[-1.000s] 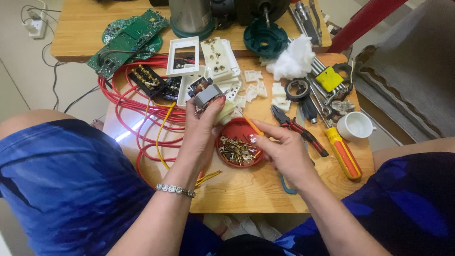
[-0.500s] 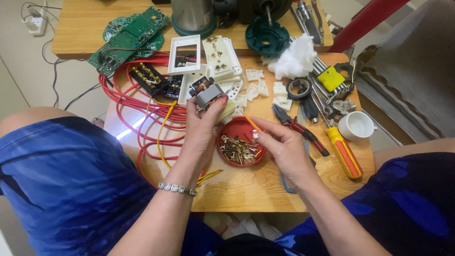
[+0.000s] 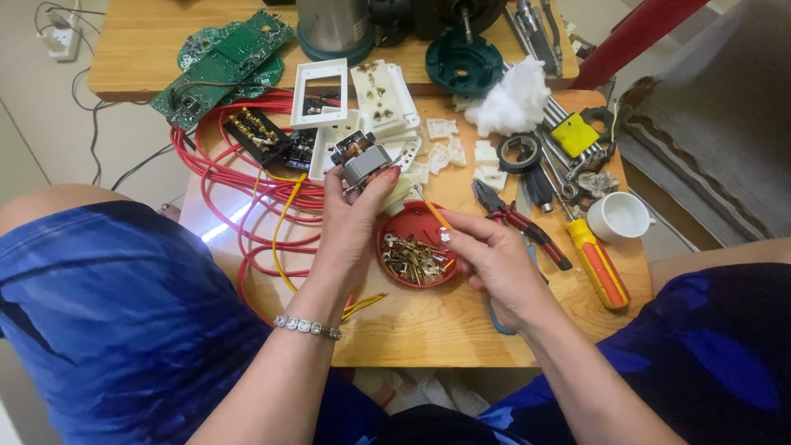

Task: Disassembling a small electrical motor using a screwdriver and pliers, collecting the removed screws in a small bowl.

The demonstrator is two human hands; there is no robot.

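Compared with the earlier frame, the right hand has drawn back from the red dish of brass parts, fingers pinched on a thin orange tool. Left hand grips a small grey motor above the dish; a loosened pinch could let it drop and scatter the parts.

Bare wood near the table edge lies open — red wires (looped) crowd the left.

I see both arms bare to the elbow. My left hand wears a bracelet of small square clear stones at the wrist. My right hand has pale-polished nails. Blue patterned cloth covers both knees.
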